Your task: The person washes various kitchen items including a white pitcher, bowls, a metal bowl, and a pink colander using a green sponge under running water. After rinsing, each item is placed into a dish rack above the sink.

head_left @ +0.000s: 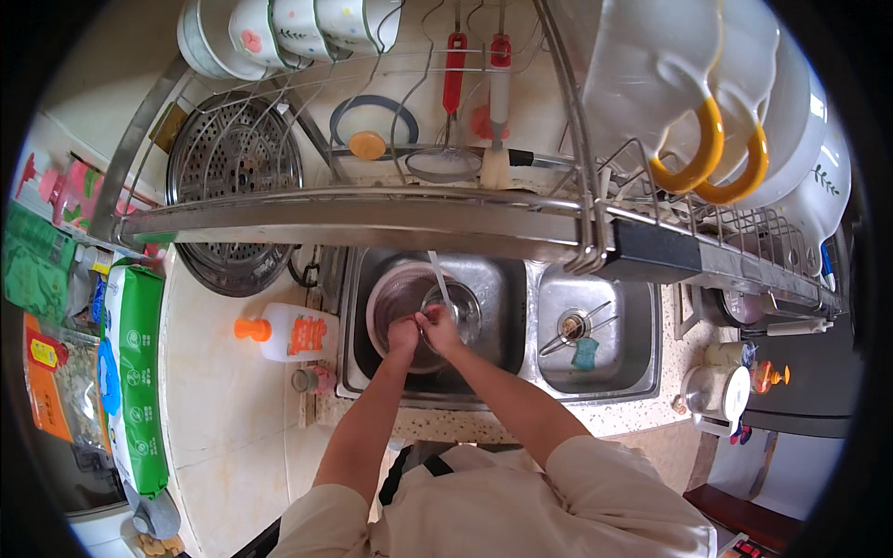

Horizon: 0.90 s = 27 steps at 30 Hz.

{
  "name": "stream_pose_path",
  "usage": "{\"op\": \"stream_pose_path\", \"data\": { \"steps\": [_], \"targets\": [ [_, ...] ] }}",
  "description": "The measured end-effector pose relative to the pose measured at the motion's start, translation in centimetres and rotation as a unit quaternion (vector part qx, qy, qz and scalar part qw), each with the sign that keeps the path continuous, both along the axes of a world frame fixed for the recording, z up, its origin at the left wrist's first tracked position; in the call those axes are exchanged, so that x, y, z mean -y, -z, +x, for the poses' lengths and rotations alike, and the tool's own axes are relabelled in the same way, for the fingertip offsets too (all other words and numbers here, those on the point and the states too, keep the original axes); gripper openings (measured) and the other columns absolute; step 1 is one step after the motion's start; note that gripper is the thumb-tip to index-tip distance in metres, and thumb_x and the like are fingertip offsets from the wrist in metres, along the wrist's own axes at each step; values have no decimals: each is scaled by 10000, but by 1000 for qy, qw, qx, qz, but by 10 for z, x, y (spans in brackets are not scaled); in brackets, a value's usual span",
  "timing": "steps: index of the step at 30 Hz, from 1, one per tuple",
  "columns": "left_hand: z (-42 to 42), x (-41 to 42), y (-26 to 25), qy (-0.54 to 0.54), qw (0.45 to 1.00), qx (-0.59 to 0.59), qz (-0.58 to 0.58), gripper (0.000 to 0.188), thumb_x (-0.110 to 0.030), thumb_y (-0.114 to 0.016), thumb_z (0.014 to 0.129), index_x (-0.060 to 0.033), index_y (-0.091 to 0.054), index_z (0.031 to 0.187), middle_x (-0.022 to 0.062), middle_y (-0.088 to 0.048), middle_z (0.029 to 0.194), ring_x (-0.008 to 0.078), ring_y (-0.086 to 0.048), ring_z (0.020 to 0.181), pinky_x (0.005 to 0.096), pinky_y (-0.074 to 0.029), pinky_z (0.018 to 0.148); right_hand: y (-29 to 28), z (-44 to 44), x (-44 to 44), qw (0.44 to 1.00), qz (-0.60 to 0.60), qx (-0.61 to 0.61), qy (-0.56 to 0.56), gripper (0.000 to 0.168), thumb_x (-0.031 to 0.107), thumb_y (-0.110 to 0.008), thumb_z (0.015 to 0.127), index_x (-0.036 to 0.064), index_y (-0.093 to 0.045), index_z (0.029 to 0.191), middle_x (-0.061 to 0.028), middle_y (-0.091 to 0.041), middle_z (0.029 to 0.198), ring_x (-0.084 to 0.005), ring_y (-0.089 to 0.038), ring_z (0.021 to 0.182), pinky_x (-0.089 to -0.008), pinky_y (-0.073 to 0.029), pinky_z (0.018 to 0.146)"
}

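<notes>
My left hand [403,335] and my right hand [439,330] meet over the left basin [506,307] of a stainless steel double sink. The fingers of both are curled close together; whatever may be between them is too small or hidden to make out. A thin stream of water [439,273] runs down just beyond my right fingers. Under and beside my right hand is a shiny round bowl [469,312], its near left rim covered by the hand. A pinkish colander [380,300] sits in the basin's left part, partly behind my left hand.
A steel dish rack [363,217] crosses above the sink, with mugs [687,150] at right. In the right basin [628,349] lie a green sponge [585,354] and metal utensils [558,342]. An orange-capped bottle [296,333] and a small jar [314,380] stand left; a lidded container [711,394] stands right.
</notes>
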<state>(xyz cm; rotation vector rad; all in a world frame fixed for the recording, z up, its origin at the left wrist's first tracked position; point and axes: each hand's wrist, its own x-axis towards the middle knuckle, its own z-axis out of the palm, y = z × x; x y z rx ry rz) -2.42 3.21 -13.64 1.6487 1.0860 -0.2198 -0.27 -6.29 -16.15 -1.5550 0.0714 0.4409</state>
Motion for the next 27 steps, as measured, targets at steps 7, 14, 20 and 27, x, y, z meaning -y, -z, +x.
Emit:
{"op": "stream_pose_path", "data": {
  "steps": [7,14,20,27],
  "targets": [
    [-25,7,-34,162,927,267,209,221,-123,-526,766,-127,-677,929,135,-642,851,322,-595,837,383,-469,755,-22,31,33,994,-64,81,31,184,11,-534,800,-21,-539,981,-60,-623,792,-117,-593,700,-241,-467,630],
    [-72,-2,-23,566,730,109,367,154,-192,-618,727,-118,-677,848,127,-633,777,325,-597,785,444,-470,698,-71,50,64,997,64,-18,48,152,14,-500,862,4,-570,997,14,-573,782,-45,-481,686,-194,-400,656],
    [-76,-1,16,612,688,53,388,163,-166,-582,750,-104,-656,881,143,-631,807,336,-604,801,454,-465,698,-110,44,91,996,87,-2,20,194,3,-482,887,-4,-551,1068,-16,-608,886,-72,-527,805,-211,-411,757],
    [-62,9,-24,580,763,52,281,237,-221,-530,818,-115,-627,1006,204,-619,867,355,-591,862,465,-455,752,-255,36,148,961,34,139,-238,175,50,-464,913,-11,-534,1061,-28,-608,917,-78,-528,867,-225,-416,799]
  ]
}}
